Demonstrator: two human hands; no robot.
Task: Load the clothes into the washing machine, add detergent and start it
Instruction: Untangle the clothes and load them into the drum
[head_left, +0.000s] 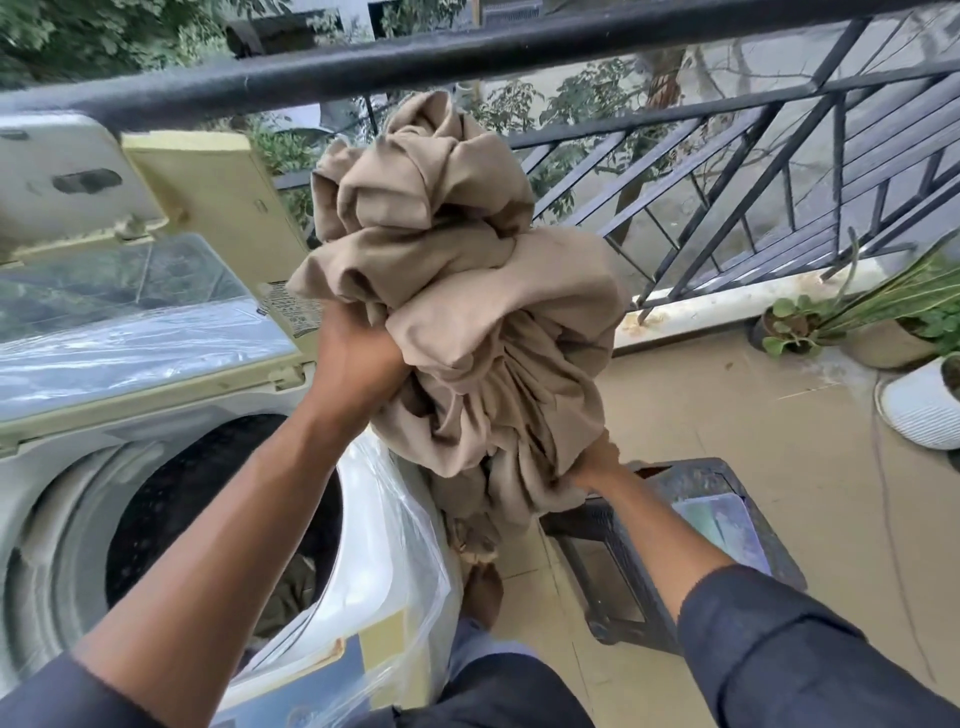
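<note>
Head view: both hands' grips, left hand (353, 358) and right hand (597, 462), clutch the bundled beige cloth (467, 291) between them.

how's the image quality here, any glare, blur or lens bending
Head view: soft, even daylight with no hard shadows; the wide lens bows the black railing into a curve; glare streaks the clear plastic over the washing machine lid; the drum opening is dark and slightly soft; the beige cloth bundle stays sharp, held by the left hand and right hand.
</note>
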